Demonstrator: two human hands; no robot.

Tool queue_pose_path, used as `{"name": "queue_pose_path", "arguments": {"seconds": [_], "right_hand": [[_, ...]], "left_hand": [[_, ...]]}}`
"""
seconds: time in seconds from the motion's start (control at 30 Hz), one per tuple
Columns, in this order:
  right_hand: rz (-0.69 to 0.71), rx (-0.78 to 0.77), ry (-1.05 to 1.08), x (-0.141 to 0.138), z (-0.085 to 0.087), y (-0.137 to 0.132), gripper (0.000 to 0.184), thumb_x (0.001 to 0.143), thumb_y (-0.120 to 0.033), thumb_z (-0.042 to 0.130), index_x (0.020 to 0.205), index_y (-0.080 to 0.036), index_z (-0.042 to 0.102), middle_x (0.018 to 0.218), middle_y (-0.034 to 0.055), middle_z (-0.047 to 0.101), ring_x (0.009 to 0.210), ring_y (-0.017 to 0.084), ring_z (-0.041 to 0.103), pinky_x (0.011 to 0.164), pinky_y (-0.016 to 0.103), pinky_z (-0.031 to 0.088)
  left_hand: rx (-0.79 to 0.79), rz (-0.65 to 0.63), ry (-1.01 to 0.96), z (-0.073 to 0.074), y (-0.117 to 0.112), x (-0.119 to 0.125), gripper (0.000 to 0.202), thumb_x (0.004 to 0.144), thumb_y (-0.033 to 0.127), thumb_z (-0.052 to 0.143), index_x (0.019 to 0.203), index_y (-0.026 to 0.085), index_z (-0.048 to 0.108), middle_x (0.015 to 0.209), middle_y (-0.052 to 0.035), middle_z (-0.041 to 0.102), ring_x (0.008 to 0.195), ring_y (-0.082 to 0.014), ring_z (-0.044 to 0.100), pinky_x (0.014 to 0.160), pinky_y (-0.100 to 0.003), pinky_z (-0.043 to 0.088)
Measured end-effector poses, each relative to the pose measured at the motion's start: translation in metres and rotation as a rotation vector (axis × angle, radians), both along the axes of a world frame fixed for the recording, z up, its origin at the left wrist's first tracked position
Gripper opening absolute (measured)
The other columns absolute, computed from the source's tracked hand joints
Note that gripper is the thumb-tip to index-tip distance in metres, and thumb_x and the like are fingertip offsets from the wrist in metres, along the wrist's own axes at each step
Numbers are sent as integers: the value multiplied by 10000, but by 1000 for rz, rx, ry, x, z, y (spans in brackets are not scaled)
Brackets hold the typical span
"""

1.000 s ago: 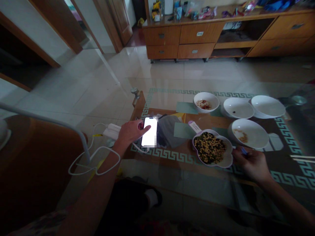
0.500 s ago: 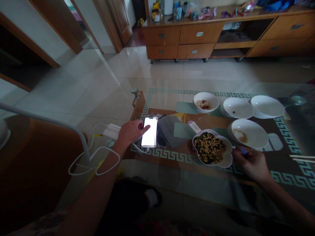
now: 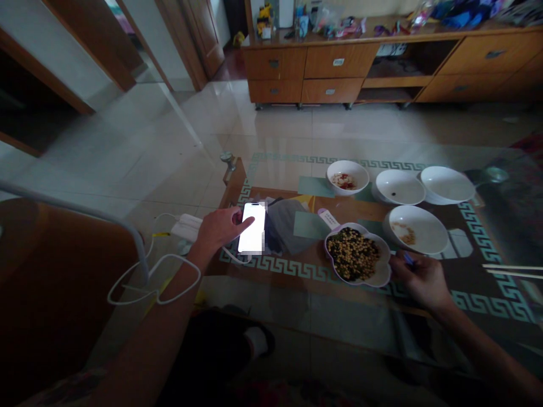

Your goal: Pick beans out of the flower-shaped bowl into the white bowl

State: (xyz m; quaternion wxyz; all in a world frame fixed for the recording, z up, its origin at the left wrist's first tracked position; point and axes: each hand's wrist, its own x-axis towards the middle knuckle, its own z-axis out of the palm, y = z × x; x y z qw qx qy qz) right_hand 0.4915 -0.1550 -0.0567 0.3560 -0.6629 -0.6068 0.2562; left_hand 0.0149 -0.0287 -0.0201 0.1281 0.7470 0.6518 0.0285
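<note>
**Your index finger sits over the phone; your other fingers pinch something blue**

Your left index finger (image 3: 251, 221) stretches out across the lit screen of the phone (image 3: 252, 229), the other fingers loosely curled beside it. Your left hand (image 3: 219, 229) is open, not gripping, and I cannot tell whether the fingertip actually touches the glass. Your right hand (image 3: 419, 281) is closed in a pinch on a small blue object (image 3: 408, 259), mostly hidden by your fingers, so I cannot tell what it is.

What has changed is small: the whole scene sits slightly further left in view, while your hands keep nearly the same pose.

The phone lies flat on the glass table (image 3: 288, 265), just beside a grey cloth (image 3: 282, 226), with a white charger (image 3: 185, 228) and its cable (image 3: 156, 294) off to your left. Your right hand is just beside the lobed, purple-rimmed dish (image 3: 382, 277) of yellow beans and dark flakes. Beyond it stand four white bowls (image 3: 445, 183), and chopsticks (image 3: 507, 270) lie to your right.
</note>
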Motion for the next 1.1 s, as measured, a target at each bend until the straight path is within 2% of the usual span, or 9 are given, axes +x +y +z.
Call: {"name": "queue_pose_path", "arguments": {"seconds": [0.23, 0.43, 0.57, 0.7, 0.93, 1.1], "right_hand": [[-4, -29, 13, -1, 2, -1, 497, 822, -492, 697, 501, -232, 421, 478, -29, 414, 462, 117, 387, 445, 247, 325], [0, -48, -2, -5, 9, 1, 487, 814, -491, 688, 500, -233, 419, 466, -20, 414, 452, 128, 391, 441, 252, 335], [-5, -37, 12, -6, 11, 1, 475, 805, -477, 682, 495, -235, 417, 469, -17, 420, 453, 132, 401, 443, 255, 341], [-5, -37, 23, -6, 9, 1, 451, 800, -445, 678, 491, -230, 428, 466, -16, 431, 455, 127, 401, 444, 249, 336], [-17, -42, 18, -1, 2, 0, 455, 798, -447, 674, 489, -233, 418, 476, -27, 401, 461, 116, 377, 443, 248, 311], [3, -29, 33, 0, 1, 0, 459, 805, -455, 685, 500, -233, 423, 478, -27, 409, 457, 121, 387, 446, 254, 323]], "left_hand": [[-17, -2, 1, 2, -1, 1, 447, 952, 635, 724, 833, 223, 599, 780, -9, 625, 700, -220, 534, 636, -355, 281], [-15, -21, 24, 4, 0, 2, 166, 962, 348, 683, 879, 223, 613, 817, -12, 645, 748, -234, 575, 654, -351, 286], [-17, -20, 37, 6, -1, 2, 127, 963, 306, 661, 879, 222, 616, 835, -21, 658, 774, -247, 592, 658, -353, 291], [-23, -13, 42, 6, -1, 3, 168, 981, 341, 653, 873, 218, 619, 843, -28, 661, 780, -248, 595, 655, -355, 286], [-12, -27, 23, 3, -1, 2, 357, 1021, 534, 631, 857, 219, 606, 817, -30, 643, 744, -237, 569, 645, -355, 266], [-21, -13, 2, 4, -1, 2, 430, 1009, 612, 637, 846, 216, 598, 781, -26, 620, 708, -225, 539, 640, -358, 270]]}}
